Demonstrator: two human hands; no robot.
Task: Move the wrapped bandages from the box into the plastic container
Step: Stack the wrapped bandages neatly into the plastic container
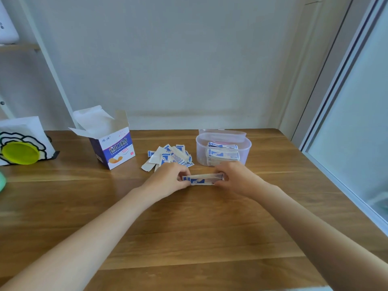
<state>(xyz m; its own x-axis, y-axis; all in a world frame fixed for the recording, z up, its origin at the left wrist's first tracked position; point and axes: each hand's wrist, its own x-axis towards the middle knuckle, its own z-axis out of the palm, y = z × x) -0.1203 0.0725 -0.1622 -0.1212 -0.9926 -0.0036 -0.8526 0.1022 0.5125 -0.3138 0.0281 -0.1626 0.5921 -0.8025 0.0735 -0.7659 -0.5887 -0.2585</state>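
Observation:
A small stack of wrapped bandages (202,179), white with blue print, is held level just above the table. My left hand (168,178) pinches its left end and my right hand (235,179) pinches its right end. Behind my hands lies a loose pile of wrapped bandages (170,156) on the wood. The open bandage box (113,148), white and purple with its flaps up, stands at the left. The clear plastic container (223,141) stands at the right behind my right hand, with stacked bandages inside.
The wooden table (189,227) runs to a wall at the back. A white holder with a yellow-green disc (21,153) sits at the far left edge. A glass door frame (336,101) borders the table on the right.

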